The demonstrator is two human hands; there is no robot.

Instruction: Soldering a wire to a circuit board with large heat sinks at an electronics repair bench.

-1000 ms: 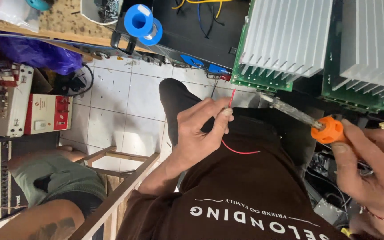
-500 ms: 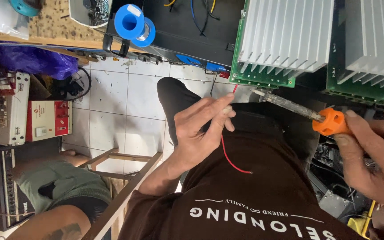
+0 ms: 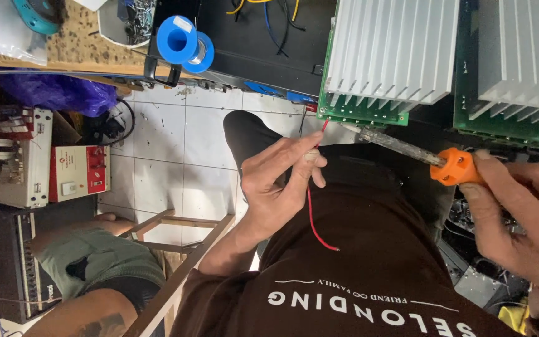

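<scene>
The left hand (image 3: 279, 187) is nearly closed, thumb and forefinger pinching a red wire (image 3: 312, 206) just below its top end, the other fingers curled loosely beside it. That wire looks thin, light and limp: its free tail droops over the dark shirt (image 3: 369, 268), so a grip close to the tip seems the way to keep it steady. Its upper end reaches the edge of the green board (image 3: 360, 115) right above the fingers. From the other side comes the right hand (image 3: 519, 218), wrapped shut around the orange handle of a soldering iron (image 3: 407, 146), a stiff tool whose tip points at that same board corner, close to the wire's end. Ribbed grey heatsinks (image 3: 394, 50) sit on the boards, and a blue solder spool (image 3: 179, 40) lies well apart on the bench. Below is white tiled floor (image 3: 182, 156).
</scene>
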